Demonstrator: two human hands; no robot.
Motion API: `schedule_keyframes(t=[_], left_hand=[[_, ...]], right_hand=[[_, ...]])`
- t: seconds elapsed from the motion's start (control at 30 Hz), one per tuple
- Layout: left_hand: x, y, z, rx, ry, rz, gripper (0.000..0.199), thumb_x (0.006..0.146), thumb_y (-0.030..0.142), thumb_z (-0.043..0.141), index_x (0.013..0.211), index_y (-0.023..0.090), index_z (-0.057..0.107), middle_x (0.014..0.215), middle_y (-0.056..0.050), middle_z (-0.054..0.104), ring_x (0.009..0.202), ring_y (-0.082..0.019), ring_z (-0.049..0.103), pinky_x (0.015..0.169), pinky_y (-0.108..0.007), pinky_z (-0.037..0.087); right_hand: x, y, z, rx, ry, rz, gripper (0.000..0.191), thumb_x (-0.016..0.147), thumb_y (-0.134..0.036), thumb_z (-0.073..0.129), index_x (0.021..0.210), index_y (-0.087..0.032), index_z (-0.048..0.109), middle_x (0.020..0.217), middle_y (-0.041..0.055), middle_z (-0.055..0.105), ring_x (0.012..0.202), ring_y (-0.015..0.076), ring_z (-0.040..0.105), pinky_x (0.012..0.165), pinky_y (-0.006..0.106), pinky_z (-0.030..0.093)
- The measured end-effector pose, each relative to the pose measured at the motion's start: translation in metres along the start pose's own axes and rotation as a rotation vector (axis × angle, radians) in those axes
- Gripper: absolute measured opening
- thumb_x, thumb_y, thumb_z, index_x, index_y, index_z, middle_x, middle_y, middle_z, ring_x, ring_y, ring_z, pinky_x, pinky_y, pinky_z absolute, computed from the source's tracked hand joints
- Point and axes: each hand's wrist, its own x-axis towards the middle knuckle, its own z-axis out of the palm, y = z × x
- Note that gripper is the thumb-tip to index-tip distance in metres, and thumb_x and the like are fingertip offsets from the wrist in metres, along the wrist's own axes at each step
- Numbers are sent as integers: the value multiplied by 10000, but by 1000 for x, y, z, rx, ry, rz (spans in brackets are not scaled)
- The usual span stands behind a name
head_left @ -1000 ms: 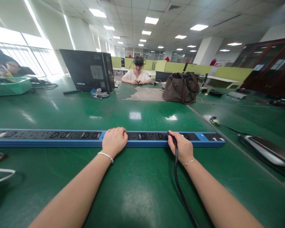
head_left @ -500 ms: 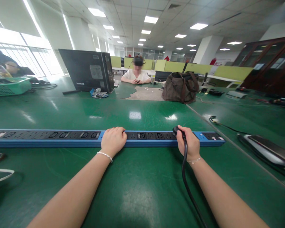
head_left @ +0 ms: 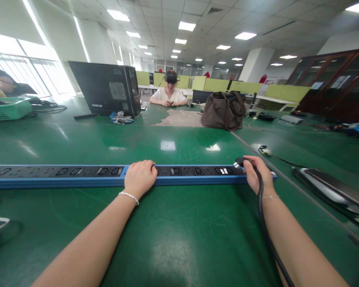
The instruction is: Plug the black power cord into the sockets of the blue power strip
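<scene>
A long blue power strip (head_left: 185, 180) with a row of black sockets lies across the green table in front of me. My left hand (head_left: 140, 175) rests on its middle, fingers wrapped over the far edge and closed on it. Near the strip's right end, my right hand (head_left: 259, 173) pinches a black power plug (head_left: 240, 161). The plug's metal prongs show, pointing left, out of any socket. From it a thick black cord (head_left: 261, 215) hangs down past my right forearm. My right hand covers part of the strip's end.
Across the table (head_left: 179, 239) a person (head_left: 169, 95) sits with hands together. A black computer case (head_left: 104, 87), gloves (head_left: 121, 118) and a brown bag (head_left: 223, 111) stand farther back. A green basket (head_left: 10, 109) is at left, a dark device with a cable (head_left: 332, 191) at right.
My right hand has lifted the plug from the strip and moved right with it, uncovering sockets and white labels. My left hand stays on the strip. The view has shifted slightly.
</scene>
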Motion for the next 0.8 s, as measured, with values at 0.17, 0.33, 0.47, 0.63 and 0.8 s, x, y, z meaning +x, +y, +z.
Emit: schedule_keyframes(t=[0.17,0.33,0.47,0.63,0.8], left_hand=[[1,0,-1,-4,-13,-7,330,836,269,343,919,199,654,925,-43,700,871,-212,622,818,-350,413],[0,0,-1,-7,-13,-10,333,833,270,345,925,205,658,932,-47,700,884,-212,620,829,-350,409],[0,0,-1,-5,-9,-6,339,833,267,339,926,201,659,923,-47,700,875,-215,622,822,-354,414],[0,0,-1,3,-10,-3,337,836,271,338,923,200,656,923,-44,702,872,-216,623,817,-351,413],[0,0,-1,9,-23,-10,336,836,271,344,935,211,659,940,-41,702,886,-205,624,828,-340,410]], right_hand=[[1,23,-5,-55,-74,-42,346,833,-434,449,1027,-185,592,840,62,655,721,189,608,681,338,481],[0,17,-10,-132,-83,-95,299,832,-402,450,984,-198,608,778,47,660,683,185,614,634,309,478],[-1,12,-13,-187,-116,-87,295,826,-401,455,982,-208,615,755,36,666,633,178,610,590,289,468],[-3,11,-13,-230,-118,-67,283,822,-387,457,978,-227,629,790,37,677,674,191,622,604,295,470],[-6,14,-8,-172,-31,-57,279,809,-381,461,945,-213,638,802,47,680,711,199,628,635,304,480]])
